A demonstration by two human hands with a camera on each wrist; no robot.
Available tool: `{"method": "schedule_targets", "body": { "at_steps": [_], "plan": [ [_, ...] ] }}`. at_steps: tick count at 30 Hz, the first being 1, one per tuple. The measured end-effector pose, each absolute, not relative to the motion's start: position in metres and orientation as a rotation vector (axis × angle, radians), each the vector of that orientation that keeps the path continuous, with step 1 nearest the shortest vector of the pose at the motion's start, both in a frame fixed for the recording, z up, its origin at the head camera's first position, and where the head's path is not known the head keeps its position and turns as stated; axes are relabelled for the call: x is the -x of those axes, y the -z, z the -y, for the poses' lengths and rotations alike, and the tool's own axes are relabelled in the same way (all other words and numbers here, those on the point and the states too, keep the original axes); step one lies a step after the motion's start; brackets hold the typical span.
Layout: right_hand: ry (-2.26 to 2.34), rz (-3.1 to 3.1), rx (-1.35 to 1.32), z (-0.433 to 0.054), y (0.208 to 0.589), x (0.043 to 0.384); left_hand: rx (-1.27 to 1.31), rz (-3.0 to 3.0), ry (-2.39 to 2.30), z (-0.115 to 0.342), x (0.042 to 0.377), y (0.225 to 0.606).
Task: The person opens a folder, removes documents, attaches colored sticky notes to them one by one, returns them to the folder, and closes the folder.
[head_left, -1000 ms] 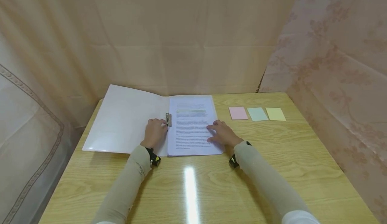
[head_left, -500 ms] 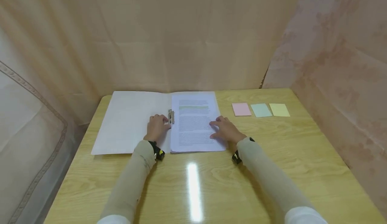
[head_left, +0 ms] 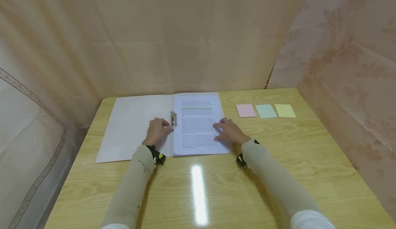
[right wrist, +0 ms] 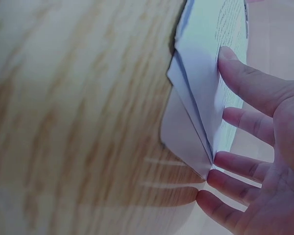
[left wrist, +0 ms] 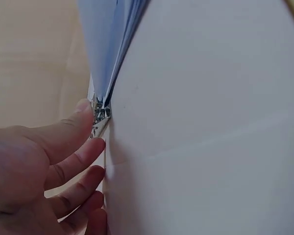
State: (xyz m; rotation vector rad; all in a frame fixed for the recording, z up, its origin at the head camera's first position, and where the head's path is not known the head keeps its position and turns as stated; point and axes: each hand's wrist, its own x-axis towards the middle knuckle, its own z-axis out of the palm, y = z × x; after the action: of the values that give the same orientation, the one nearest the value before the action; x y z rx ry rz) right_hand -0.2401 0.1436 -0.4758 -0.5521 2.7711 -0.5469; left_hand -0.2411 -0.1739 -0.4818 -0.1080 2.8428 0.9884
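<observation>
So, clip (head_left: 175,118) nxt to L hand (head_left: 155,132)

There is one left hand (head_left: 156,131) and one right hand (head_left: 230,133), so that makes two hands. There are two tan sleeves (head_left: 128,189) and two black wrist straps (head_left: 159,157). There is one table (head_left: 309,160), one white folder (head_left: 133,127), one metal clip (head_left: 174,118) and one stack of paper (head_left: 198,130). The stack has more than one sheet, but they can't be counted. The top page has one green line (head_left: 197,109). One pink square (head_left: 245,110), one blue-green square (head_left: 266,111) and one yellow square (head_left: 285,111) make three.
</observation>
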Motion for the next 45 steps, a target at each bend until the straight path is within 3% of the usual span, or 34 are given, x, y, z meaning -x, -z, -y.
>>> {"method": "schedule_targets", "body": {
  "at_steps": [10, 19, 29, 45],
  "plan": [
    [0.538, -2.798, 0.561, -0.15, 0.474, 0.239, 0.148, -2.843, -1.0, 0.168, 0.249, 0.487],
    [0.547, -2.783, 0.56, -0.143, 0.476, 0.238, 0.121, -2.672, -1.163, 0.187, 0.25, 0.468],
    [0.553, -2.774, 0.508, -0.142, 0.474, 0.236, 0.295, -2.629, -1.308, 0.186, 0.252, 0.466],
    [0.607, -2.756, 0.508, -0.144, 0.479, 0.237, 0.21, -2.623, -1.524, 0.173, 0.257, 0.464]
  ]
}}
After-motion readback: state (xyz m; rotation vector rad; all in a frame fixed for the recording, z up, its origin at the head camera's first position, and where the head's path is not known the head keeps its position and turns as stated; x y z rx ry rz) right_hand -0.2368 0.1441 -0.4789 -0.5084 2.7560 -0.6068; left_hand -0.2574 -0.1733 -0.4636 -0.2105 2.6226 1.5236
